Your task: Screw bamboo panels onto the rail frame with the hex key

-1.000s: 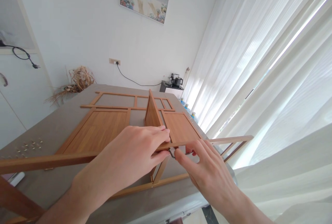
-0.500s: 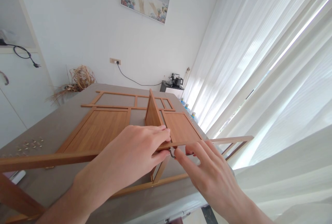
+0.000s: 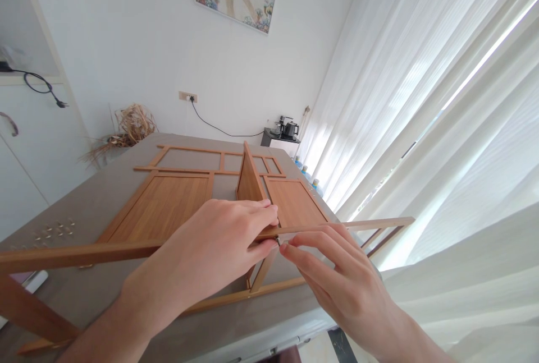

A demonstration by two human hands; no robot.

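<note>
Reddish-brown wooden long narrow rail clamped in left hand: fingers over the top, thumb below, no gap, close to where the upright brown wooden panel meets it. Right hand just beside, fingertips together on a thin silvery metal piece, mostly hidden by the fingers; its visible end is at the rail's underside, next to the left thumb. Can't tell whether it sits in a hole. Rail runs across the near side, above a table with a grey-brown cover. Two flat brown wooden panels lie beyond it, one left and one right of the upright one; slim wooden open frame flat behind them. Small shiny metal fittings scattered at left, exact type too small to tell. Further out: beige wall socket with black cord, black kettle on a small stand, bottles with blue parts by white curtains, any print on them too small to read. Framed flower picture on wall.
</note>
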